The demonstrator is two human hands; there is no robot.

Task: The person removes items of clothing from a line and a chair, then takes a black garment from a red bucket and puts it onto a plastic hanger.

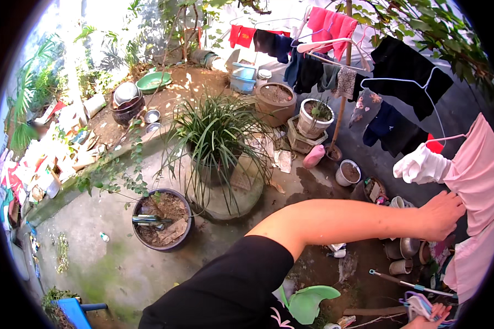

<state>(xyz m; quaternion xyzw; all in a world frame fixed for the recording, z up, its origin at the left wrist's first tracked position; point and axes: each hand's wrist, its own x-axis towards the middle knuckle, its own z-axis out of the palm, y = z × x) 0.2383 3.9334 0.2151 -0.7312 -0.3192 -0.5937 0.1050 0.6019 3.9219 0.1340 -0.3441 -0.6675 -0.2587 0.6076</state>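
Observation:
My left arm, in a black short sleeve, stretches across to the right. My left hand (443, 216) is closed at the edge of a pink garment (475, 186), its fingers curled against the cloth. The pink garment hangs in folds along the right rim. Just above the hand, a bunched white cloth (422, 165) hangs beside it. At the lower right, my right hand (432, 315) is closed around several thin hangers (417, 305), white and purplish. Part of that hand is cut off by the dark rim.
Clothes on hangers, including a black garment (409, 74) and a pink-red cloth (332, 30), hang at the upper right. A bamboo pole (342, 104) stands among them. Potted plants (217, 140), a soil-filled pot (162, 219), a metal rod (411, 283) and a green plastic piece (311, 302) lie below.

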